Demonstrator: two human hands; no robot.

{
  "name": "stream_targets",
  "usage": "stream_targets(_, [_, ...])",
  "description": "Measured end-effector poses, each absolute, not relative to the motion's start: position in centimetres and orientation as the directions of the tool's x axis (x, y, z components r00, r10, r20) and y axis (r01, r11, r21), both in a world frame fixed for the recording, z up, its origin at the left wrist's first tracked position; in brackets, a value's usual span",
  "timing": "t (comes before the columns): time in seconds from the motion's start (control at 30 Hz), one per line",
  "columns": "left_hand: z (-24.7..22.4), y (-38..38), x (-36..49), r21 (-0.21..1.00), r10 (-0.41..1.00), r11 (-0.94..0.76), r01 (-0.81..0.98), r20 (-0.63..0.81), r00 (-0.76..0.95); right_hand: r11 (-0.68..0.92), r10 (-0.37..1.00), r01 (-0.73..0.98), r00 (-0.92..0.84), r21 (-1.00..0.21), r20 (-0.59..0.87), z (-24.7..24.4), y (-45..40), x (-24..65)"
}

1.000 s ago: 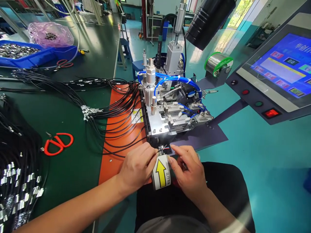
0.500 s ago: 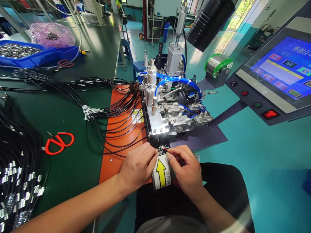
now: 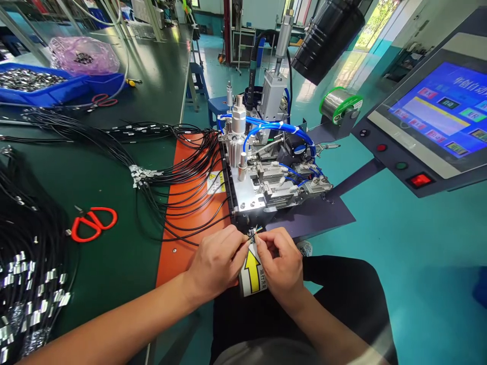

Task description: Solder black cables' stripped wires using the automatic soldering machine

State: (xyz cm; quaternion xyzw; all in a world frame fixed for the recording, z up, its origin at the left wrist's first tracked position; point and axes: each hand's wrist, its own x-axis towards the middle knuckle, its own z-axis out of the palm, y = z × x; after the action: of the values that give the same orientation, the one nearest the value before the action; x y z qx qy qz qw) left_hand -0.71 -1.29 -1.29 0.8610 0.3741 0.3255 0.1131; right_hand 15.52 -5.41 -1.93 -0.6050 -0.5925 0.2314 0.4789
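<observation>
My left hand [image 3: 220,258] is closed, thumb and forefinger pinching a thin black cable [image 3: 250,237] near its end. Fine coloured wires [image 3: 258,229] fan out from that end. My right hand [image 3: 280,258] is also closed, its fingertips at the wires, close to my left fingertips. Both hands are in front of the metal machine [image 3: 247,190], over a white label with a yellow arrow [image 3: 251,271]. Many black cables run from an orange plate [image 3: 178,203] into the machine's left side.
Red-handled scissors [image 3: 91,224] lie on the green table [image 3: 114,284]. Bundled cables with silver tips [image 3: 34,289] are at the left. A blue tray [image 3: 72,91] of metal parts stands behind. A control screen [image 3: 441,111] and solder spool [image 3: 340,105] are at the right.
My right hand has moved left, closer to my left hand, and covers more of the arrow label. The coloured wires now point up and to the right.
</observation>
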Motion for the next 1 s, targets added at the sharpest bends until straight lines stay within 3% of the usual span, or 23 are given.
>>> stream_targets(0.1, [-1.2, -1.3, -0.7, 0.426, 0.715, -0.695, 0.58, 0.494, 0.494, 0.075, 0.96, 0.412, 0.217, -0.908, 0.177, -1.7, -5.3, 15.7])
stream_targets(0.23, [-1.2, -1.3, -0.7, 0.418, 0.709, -0.701, 0.577, 0.493, 0.504, -0.128, 0.979, 0.096, 0.175, -0.987, -0.109, -0.9, -5.2, 16.8])
stream_targets(0.43, [-1.0, -1.3, -0.7, 0.389, 0.68, -0.729, 0.563, 0.512, 0.525, -0.287, 0.946, -0.224, 0.089, -0.932, -0.312, -0.7, -4.7, 17.0])
stream_targets(1.0, [-1.2, -1.4, -0.8, 0.35, 0.675, -0.731, 0.587, 0.501, 0.542, -0.321, 0.933, -0.286, 0.066, -0.903, -0.353, -0.5, -4.6, 16.9])
